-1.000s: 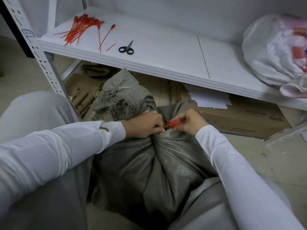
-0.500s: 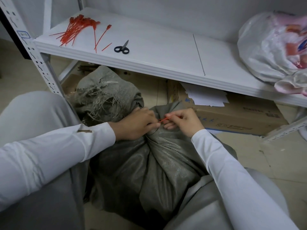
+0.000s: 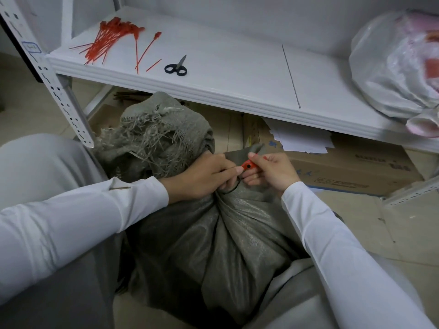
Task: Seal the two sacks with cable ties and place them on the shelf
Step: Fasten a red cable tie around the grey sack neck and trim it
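Cable tie [image 3: 248, 166]: its red head lies at the gathered neck of the grey woven sack [image 3: 213, 245], which stands on the floor between the person's knees, near centre. The right hand [image 3: 270, 173] pinches the head between thumb and fingers. The left hand [image 3: 204, 178] grips the bunched neck, with its index fingertip touching the head from the left. The hands are equally near, one on each side of the neck. The strap is mostly hidden; its long axis appears to run left to right across the neck. The coming move is probably a pull along that axis while the left hand keeps the gather tight.

The sack's frayed mouth [image 3: 154, 134] flops far-left of the hands. The shelf [image 3: 225, 100] overhangs just beyond it, so lifting the sack means moving it up and away. On the shelf lie spare cable ties [image 3: 109, 39] at far left, scissors [image 3: 176, 67] near them, and a plastic bag [image 3: 392, 67] at right. A cardboard box [image 3: 356, 169] sits beneath.
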Demonstrator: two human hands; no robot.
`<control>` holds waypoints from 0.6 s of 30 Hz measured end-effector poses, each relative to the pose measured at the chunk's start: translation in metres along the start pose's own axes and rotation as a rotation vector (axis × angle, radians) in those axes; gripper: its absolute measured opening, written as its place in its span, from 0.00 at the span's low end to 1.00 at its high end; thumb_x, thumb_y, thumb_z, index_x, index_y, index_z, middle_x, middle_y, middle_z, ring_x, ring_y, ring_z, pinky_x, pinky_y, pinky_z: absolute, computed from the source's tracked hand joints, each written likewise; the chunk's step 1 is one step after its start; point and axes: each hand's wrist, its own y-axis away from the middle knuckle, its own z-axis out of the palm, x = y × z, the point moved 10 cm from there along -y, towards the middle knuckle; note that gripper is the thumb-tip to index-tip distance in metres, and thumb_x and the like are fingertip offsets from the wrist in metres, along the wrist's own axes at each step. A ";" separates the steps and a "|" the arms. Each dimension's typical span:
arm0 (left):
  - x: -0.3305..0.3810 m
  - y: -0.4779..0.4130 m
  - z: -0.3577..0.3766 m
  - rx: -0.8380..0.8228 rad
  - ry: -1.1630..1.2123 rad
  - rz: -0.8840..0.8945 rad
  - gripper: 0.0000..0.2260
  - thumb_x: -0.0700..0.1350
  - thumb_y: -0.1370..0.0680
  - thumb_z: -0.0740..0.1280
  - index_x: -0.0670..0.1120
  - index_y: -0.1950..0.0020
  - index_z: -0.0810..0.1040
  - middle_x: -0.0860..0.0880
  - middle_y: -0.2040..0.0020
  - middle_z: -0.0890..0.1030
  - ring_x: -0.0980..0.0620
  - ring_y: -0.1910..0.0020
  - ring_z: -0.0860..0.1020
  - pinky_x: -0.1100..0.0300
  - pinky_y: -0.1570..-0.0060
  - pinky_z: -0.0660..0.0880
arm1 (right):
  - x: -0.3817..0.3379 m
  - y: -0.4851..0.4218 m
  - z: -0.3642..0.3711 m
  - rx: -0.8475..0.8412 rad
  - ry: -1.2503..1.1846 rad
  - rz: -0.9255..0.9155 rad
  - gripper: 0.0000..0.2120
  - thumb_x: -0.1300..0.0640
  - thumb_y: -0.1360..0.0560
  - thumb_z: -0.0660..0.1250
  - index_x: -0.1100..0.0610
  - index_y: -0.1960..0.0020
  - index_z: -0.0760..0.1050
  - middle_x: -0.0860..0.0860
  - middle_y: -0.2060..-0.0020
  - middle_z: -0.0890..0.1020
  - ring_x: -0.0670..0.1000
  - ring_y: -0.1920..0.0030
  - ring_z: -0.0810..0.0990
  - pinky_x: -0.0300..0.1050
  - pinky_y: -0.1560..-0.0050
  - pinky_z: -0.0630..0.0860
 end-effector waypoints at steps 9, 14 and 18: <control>-0.016 -0.007 0.003 0.015 -0.006 -0.158 0.23 0.48 0.22 0.64 0.44 0.76 0.64 0.49 0.78 0.64 0.53 0.77 0.63 0.56 0.71 0.63 | -0.020 0.001 0.000 0.032 0.255 -0.109 0.17 0.57 0.19 0.61 0.63 0.63 0.78 0.55 0.76 0.79 0.49 0.79 0.73 0.39 0.77 0.71; -0.018 -0.009 0.004 0.035 -0.056 -0.171 0.23 0.45 0.23 0.65 0.45 0.76 0.60 0.48 0.77 0.62 0.54 0.76 0.60 0.63 0.73 0.57 | -0.018 0.001 -0.003 0.034 0.269 -0.092 0.17 0.56 0.19 0.60 0.61 0.64 0.77 0.53 0.78 0.78 0.48 0.80 0.72 0.38 0.78 0.69; -0.019 -0.010 0.004 0.045 -0.044 -0.173 0.23 0.43 0.24 0.65 0.45 0.76 0.60 0.48 0.77 0.62 0.51 0.75 0.61 0.64 0.72 0.58 | -0.015 0.001 -0.005 0.030 0.252 -0.087 0.17 0.57 0.19 0.60 0.61 0.63 0.78 0.53 0.78 0.78 0.48 0.80 0.72 0.38 0.79 0.69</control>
